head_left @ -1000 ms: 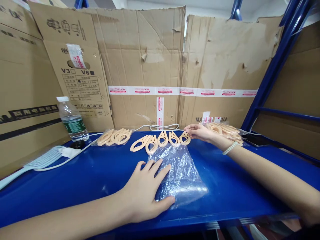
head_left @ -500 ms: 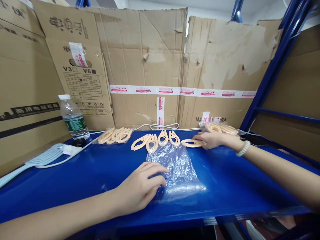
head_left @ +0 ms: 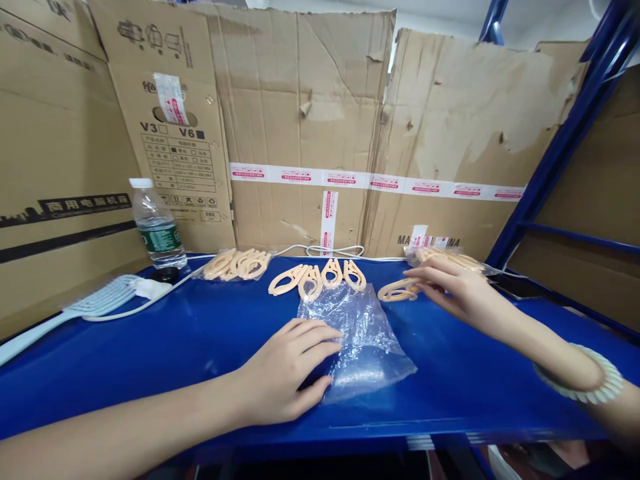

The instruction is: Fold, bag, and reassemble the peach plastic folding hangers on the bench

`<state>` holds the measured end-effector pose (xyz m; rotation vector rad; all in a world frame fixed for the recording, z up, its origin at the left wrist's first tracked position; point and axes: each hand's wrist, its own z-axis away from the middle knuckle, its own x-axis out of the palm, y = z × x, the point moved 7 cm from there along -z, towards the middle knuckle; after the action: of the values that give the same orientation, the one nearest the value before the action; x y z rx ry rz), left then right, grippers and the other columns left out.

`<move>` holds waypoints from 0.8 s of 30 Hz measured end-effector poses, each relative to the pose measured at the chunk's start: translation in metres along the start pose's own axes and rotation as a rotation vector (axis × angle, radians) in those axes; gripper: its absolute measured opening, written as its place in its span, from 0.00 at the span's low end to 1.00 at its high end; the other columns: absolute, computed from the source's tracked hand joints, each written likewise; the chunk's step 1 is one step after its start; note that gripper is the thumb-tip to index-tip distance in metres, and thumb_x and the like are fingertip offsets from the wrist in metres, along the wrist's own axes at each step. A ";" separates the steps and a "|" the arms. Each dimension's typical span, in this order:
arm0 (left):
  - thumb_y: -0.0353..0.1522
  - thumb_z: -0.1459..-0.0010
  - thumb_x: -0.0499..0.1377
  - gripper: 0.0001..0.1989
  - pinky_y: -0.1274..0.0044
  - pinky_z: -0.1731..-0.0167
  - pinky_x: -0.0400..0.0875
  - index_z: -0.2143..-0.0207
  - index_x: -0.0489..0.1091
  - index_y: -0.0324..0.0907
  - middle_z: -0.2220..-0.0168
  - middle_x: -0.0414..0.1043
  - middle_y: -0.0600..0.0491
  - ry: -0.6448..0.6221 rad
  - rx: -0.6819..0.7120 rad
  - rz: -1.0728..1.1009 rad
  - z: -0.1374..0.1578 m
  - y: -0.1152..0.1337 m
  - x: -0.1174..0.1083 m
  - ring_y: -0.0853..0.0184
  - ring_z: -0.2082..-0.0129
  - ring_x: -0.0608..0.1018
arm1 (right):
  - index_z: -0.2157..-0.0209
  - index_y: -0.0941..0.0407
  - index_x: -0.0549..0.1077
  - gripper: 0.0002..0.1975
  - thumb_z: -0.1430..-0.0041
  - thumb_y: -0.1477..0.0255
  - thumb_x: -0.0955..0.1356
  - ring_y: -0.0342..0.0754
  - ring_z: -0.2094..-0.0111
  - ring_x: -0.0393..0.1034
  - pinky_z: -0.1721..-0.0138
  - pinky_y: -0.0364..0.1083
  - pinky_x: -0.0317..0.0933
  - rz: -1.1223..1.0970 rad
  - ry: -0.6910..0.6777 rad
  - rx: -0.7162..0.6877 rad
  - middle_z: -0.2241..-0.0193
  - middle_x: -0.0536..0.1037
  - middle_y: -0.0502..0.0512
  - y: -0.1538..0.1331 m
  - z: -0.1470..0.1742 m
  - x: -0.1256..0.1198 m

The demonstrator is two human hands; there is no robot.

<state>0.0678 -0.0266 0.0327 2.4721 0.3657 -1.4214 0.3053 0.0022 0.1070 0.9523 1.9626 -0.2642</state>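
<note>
My left hand [head_left: 295, 370] lies over the left edge of a clear plastic bag [head_left: 367, 340], fingers stretched out and apart. My right hand [head_left: 463, 290] has its fingertips closed on the right end of a peach folding hanger [head_left: 399, 291], folded into a loop and slightly tilted; the fingers partly cover it. Four similar hangers stand apart from my hands: one at the left [head_left: 286, 280], the others fanned around the bag's top edge, such as the folded hanger [head_left: 354, 275]. Behind my right hand sits a bagged bundle of hangers [head_left: 440, 257].
Another bagged bundle of hangers [head_left: 235, 265] lies at the back left. Near it are a water bottle [head_left: 159, 230], a dark round lid [head_left: 165, 275], a pale blue hairbrush [head_left: 103, 299] and a white cable [head_left: 150, 305]. Cardboard sheets [head_left: 300, 113] wall the blue tabletop [head_left: 200, 353].
My right hand has drawn nearer to me, with its wrist swung outward, and the hanger under its fingers has shifted and tilted. My left hand has flattened a little on the bag.
</note>
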 end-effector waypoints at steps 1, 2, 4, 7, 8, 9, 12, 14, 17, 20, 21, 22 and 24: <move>0.28 0.40 0.56 0.19 0.61 0.46 0.65 0.46 0.65 0.39 0.44 0.69 0.44 0.001 0.005 -0.006 0.000 0.001 -0.001 0.56 0.45 0.70 | 0.53 0.56 0.70 0.09 0.31 0.75 0.62 0.50 0.64 0.72 0.64 0.48 0.68 -0.001 0.083 -0.015 0.62 0.74 0.58 -0.016 -0.003 -0.014; 0.28 0.40 0.56 0.20 0.61 0.46 0.65 0.45 0.64 0.39 0.44 0.69 0.44 0.001 0.008 -0.013 0.000 0.002 -0.001 0.56 0.44 0.69 | 0.53 0.55 0.70 0.08 0.32 0.75 0.63 0.49 0.64 0.72 0.65 0.47 0.68 0.001 0.171 -0.029 0.63 0.75 0.56 -0.032 -0.005 -0.028; 0.29 0.40 0.56 0.21 0.61 0.46 0.65 0.44 0.64 0.38 0.43 0.68 0.43 -0.008 0.008 -0.028 0.000 0.003 -0.001 0.56 0.44 0.69 | 0.53 0.53 0.70 0.09 0.33 0.77 0.65 0.49 0.63 0.73 0.63 0.46 0.69 0.002 0.270 -0.050 0.62 0.76 0.54 -0.066 -0.006 -0.052; 0.29 0.41 0.56 0.22 0.61 0.46 0.65 0.44 0.63 0.37 0.43 0.68 0.42 -0.012 0.009 -0.047 -0.001 0.004 -0.001 0.55 0.44 0.69 | 0.50 0.54 0.70 0.11 0.30 0.75 0.61 0.48 0.65 0.74 0.68 0.43 0.69 -0.068 0.166 -0.130 0.61 0.76 0.56 -0.111 -0.006 -0.064; 0.29 0.41 0.56 0.22 0.61 0.45 0.65 0.44 0.63 0.37 0.43 0.68 0.42 -0.010 0.009 -0.050 -0.001 0.003 0.000 0.55 0.44 0.69 | 0.50 0.55 0.71 0.13 0.29 0.74 0.59 0.49 0.66 0.73 0.70 0.43 0.69 -0.092 0.126 -0.186 0.63 0.76 0.57 -0.125 -0.007 -0.064; 0.29 0.41 0.56 0.23 0.61 0.45 0.65 0.43 0.62 0.37 0.43 0.67 0.42 -0.007 0.008 -0.053 -0.001 0.003 0.000 0.56 0.43 0.68 | 0.51 0.56 0.72 0.14 0.29 0.74 0.57 0.49 0.68 0.73 0.71 0.43 0.69 -0.105 0.084 -0.250 0.65 0.76 0.57 -0.138 -0.007 -0.061; 0.29 0.42 0.57 0.25 0.62 0.44 0.64 0.42 0.61 0.37 0.42 0.66 0.43 -0.002 0.007 -0.052 -0.002 0.003 0.000 0.56 0.42 0.67 | 0.56 0.60 0.76 0.18 0.31 0.79 0.56 0.49 0.73 0.69 0.70 0.45 0.68 -0.098 -0.034 -0.433 0.72 0.75 0.56 -0.165 -0.010 -0.040; 0.29 0.42 0.57 0.26 0.62 0.43 0.64 0.41 0.60 0.36 0.41 0.66 0.42 0.005 0.021 -0.050 -0.002 0.004 -0.001 0.56 0.42 0.67 | 0.59 0.62 0.77 0.17 0.34 0.82 0.57 0.49 0.75 0.67 0.71 0.47 0.67 -0.049 -0.078 -0.499 0.73 0.74 0.56 -0.173 -0.011 -0.019; 0.28 0.43 0.57 0.27 0.63 0.44 0.64 0.40 0.59 0.35 0.41 0.65 0.42 0.013 0.034 -0.051 -0.002 0.006 -0.002 0.57 0.42 0.67 | 0.62 0.63 0.76 0.13 0.36 0.80 0.60 0.50 0.75 0.65 0.74 0.49 0.64 0.089 -0.065 -0.492 0.72 0.73 0.59 -0.171 -0.010 0.012; 0.28 0.42 0.56 0.26 0.63 0.44 0.65 0.41 0.59 0.35 0.42 0.66 0.42 0.014 0.038 -0.064 -0.003 0.008 -0.003 0.56 0.43 0.68 | 0.67 0.62 0.75 0.09 0.39 0.80 0.63 0.51 0.75 0.64 0.76 0.49 0.61 0.228 -0.054 -0.420 0.74 0.72 0.59 -0.161 -0.008 0.036; 0.28 0.41 0.56 0.26 0.63 0.44 0.65 0.41 0.59 0.35 0.42 0.66 0.41 0.012 0.041 -0.070 -0.004 0.008 -0.003 0.56 0.43 0.68 | 0.70 0.62 0.75 0.09 0.41 0.81 0.63 0.51 0.76 0.63 0.77 0.49 0.59 0.267 -0.048 -0.394 0.75 0.71 0.58 -0.157 -0.007 0.041; 0.28 0.41 0.56 0.26 0.62 0.44 0.65 0.40 0.59 0.35 0.42 0.66 0.41 0.007 0.043 -0.075 -0.004 0.008 -0.002 0.56 0.42 0.68 | 0.73 0.61 0.75 0.09 0.42 0.82 0.64 0.50 0.77 0.62 0.77 0.49 0.58 0.303 -0.034 -0.374 0.77 0.70 0.58 -0.153 -0.007 0.044; 0.28 0.41 0.55 0.26 0.61 0.44 0.65 0.40 0.58 0.35 0.41 0.65 0.41 -0.006 0.042 -0.079 -0.004 0.008 -0.001 0.55 0.42 0.68 | 0.75 0.61 0.75 0.10 0.43 0.82 0.64 0.51 0.76 0.61 0.77 0.49 0.55 0.366 -0.013 -0.353 0.79 0.70 0.58 -0.148 -0.007 0.048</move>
<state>0.0732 -0.0327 0.0367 2.5125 0.4413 -1.4815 0.1817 -0.0705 0.0454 1.0438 1.7069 0.2748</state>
